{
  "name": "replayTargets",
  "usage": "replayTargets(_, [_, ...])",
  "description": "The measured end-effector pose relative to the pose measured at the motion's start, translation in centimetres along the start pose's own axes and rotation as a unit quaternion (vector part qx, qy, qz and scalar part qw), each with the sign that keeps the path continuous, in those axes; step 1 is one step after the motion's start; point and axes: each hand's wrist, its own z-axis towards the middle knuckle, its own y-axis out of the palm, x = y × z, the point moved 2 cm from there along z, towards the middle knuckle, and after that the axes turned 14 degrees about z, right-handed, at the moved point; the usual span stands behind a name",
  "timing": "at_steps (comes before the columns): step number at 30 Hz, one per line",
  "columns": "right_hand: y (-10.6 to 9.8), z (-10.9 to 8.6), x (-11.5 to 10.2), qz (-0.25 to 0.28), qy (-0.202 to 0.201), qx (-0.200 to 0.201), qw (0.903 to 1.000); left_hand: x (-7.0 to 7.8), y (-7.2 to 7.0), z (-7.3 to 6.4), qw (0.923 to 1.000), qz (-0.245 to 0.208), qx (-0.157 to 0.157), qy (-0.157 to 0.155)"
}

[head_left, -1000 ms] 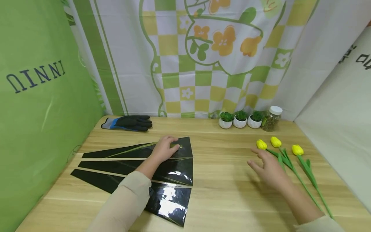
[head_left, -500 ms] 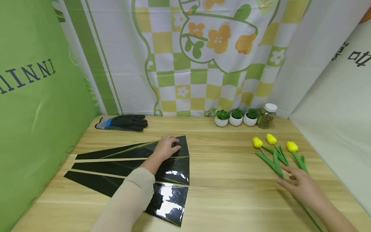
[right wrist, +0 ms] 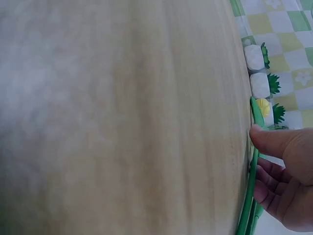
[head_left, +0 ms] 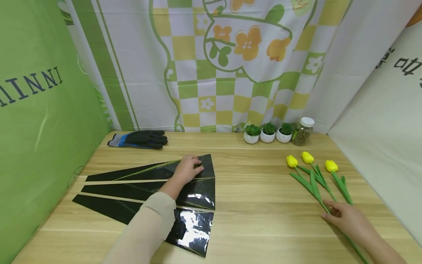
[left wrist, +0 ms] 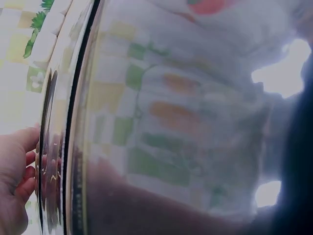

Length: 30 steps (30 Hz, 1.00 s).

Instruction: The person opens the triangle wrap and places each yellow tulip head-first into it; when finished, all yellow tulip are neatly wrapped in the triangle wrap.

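My left hand (head_left: 186, 170) rests on the farthest of three tapered, glossy black sleeves (head_left: 207, 165), its fingers bent slightly near the wide end. In the left wrist view, the fingertips of that hand (left wrist: 30, 166) sit right at the edge of the shiny sheet. At the right, my right hand (head_left: 351, 220) pinches the green stem of the leftmost yellow artificial tulip (head_left: 291, 161) between thumb and fingers. The right wrist view shows the thumb over the stem (right wrist: 247, 210) and the other fingers curled on its far side. Two more tulips, one in the middle (head_left: 307, 157) and one rightmost (head_left: 331, 165), lie alongside.
Black and blue work gloves (head_left: 145, 139) lie at the back left of the wooden table (head_left: 257, 212). Three small potted succulents (head_left: 267, 135) and a white-lidded jar (head_left: 301, 134) stand along the back right. A patterned curtain (head_left: 224, 88) hangs behind.
My right hand has moved right and toward me, down from near the tulip heads to the leftmost stem, and its fingers have closed on it. The left hand stays on the black sleeve.
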Motion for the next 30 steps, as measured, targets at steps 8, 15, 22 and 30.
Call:
replayTargets(8, [0.3,0.3,0.1,-0.004,0.012,-0.014,0.9998,-0.2,0.3,0.3,0.9999,0.010,0.001,0.007])
replayTargets(15, [0.4,0.5,-0.4,0.012,0.023,-0.028,0.9993,-0.4,0.3,-0.1,0.9997,0.007,0.021,0.011])
replayTargets(22, [-0.1,0.8,-1.7,0.042,0.009,-0.024,0.9988,-0.5,0.2,-0.2,0.9988,-0.020,0.044,0.009])
replayTargets(30, [-0.4,2.0,-4.7,0.160,0.010,-0.032,0.9865,-0.6,0.0,-0.6,0.9910,-0.112,0.074,-0.004])
